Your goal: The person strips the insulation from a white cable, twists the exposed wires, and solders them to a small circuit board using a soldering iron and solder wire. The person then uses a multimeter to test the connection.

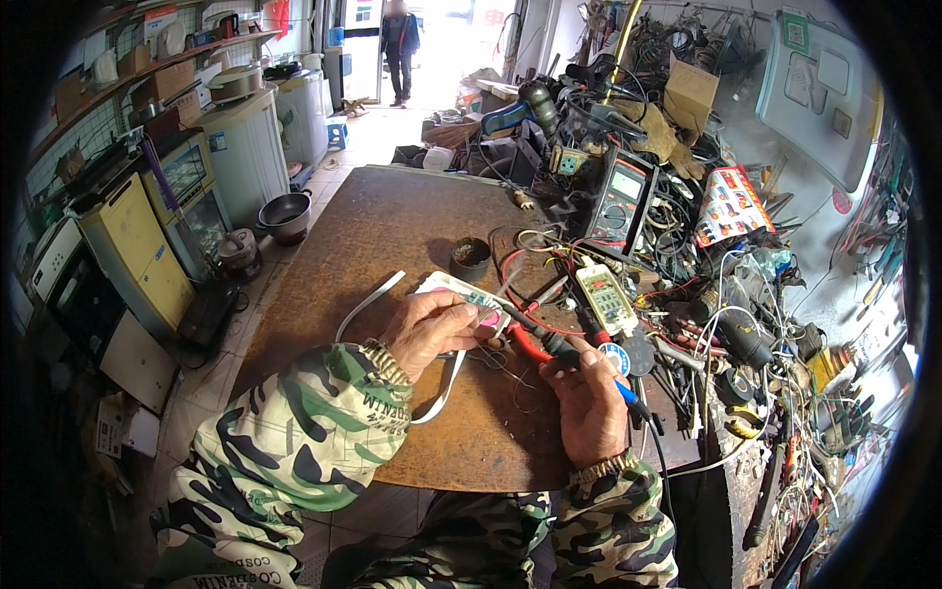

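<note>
Near the middle of the bench, my left hand [432, 329] is closed in a pinch at an opened white plastic casing [446, 285] with small parts inside; exactly what the fingertips grip is hidden. White flat cable [365, 306] runs out on both sides of this hand. Wrapped in the fingers of my right hand [589, 398] is a corded pen-shaped tool [628, 395], blue at the rear and black in front. Its front points toward the casing. A red handle-like piece [528, 344] lies just beside it. Thin loose wires [515, 378] lie between the hands.
A round black tin [470, 258] stands behind the casing on the brown bench [339, 231]. To the right lie a yellowish meter [606, 297], a larger multimeter [620, 201] and heaped cables and tools. Appliances [137, 250] line the left wall. A person [399, 49] stands in the far doorway.
</note>
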